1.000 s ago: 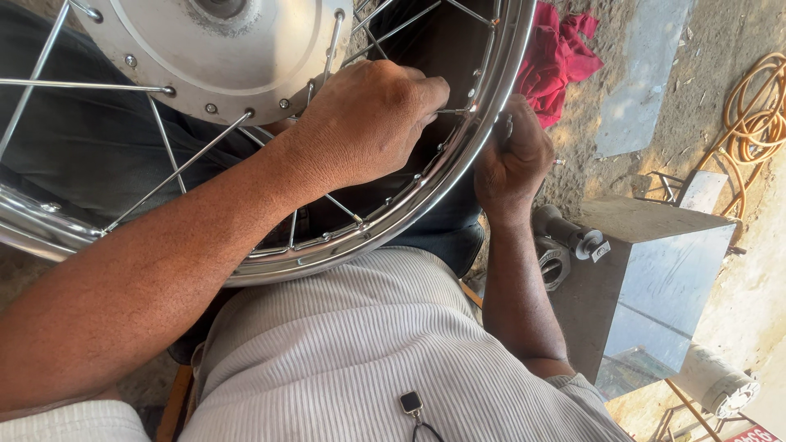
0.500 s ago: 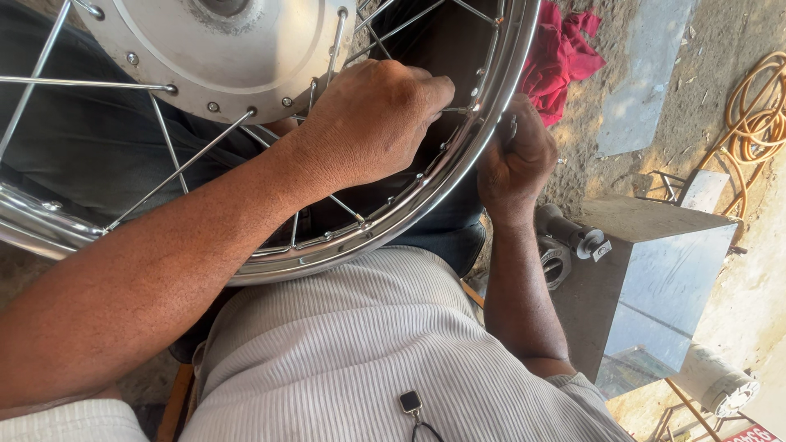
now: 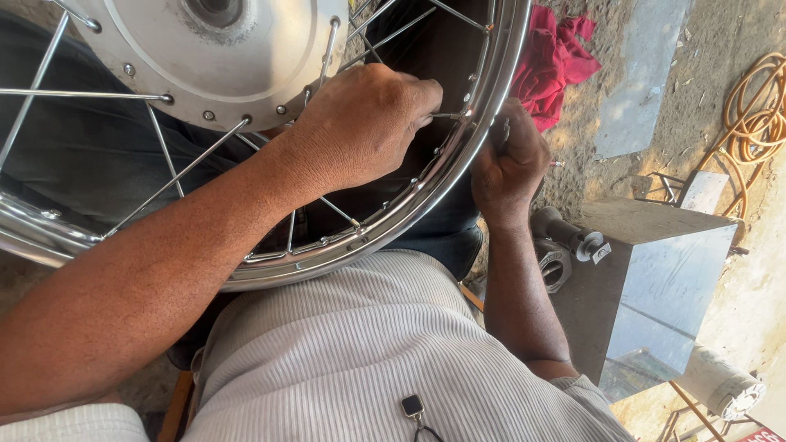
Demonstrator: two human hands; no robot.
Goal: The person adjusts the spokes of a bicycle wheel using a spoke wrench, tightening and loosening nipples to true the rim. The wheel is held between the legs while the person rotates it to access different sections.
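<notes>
Across the person's lap lies a spoked wheel (image 3: pixel 270 155), its shiny rim (image 3: pixel 458 176) sweeping from about 8 o'clock round to 1 o'clock of the view, with the pale hub (image 3: pixel 221 49) at 11 o'clock. Resting there, the wheel stays steady while both hands work at one spot on the rim, near 2 o'clock.

From inside the wheel, the left hand (image 3: pixel 360 123) comes in with its fingers curled and pinched on a spoke (image 3: pixel 446 115) just where it meets the rim, likely to keep it from turning. On the outer side of the rim, the right hand (image 3: pixel 508 168) is closed around a small metal tool (image 3: pixel 501 131) whose tip touches the rim opposite that spoke; what kind of tool it is I cannot tell.

At 1 o'clock a red rag (image 3: pixel 557 61) lies on the dirt, at 3 o'clock an orange hose (image 3: pixel 757 115) is coiled, and at 4 o'clock stands a grey metal box (image 3: pixel 655 278).

Compared with half a second ago, the left hand has slid a little closer to the rim and the right hand has shifted slightly; the wheel lies as before.
</notes>
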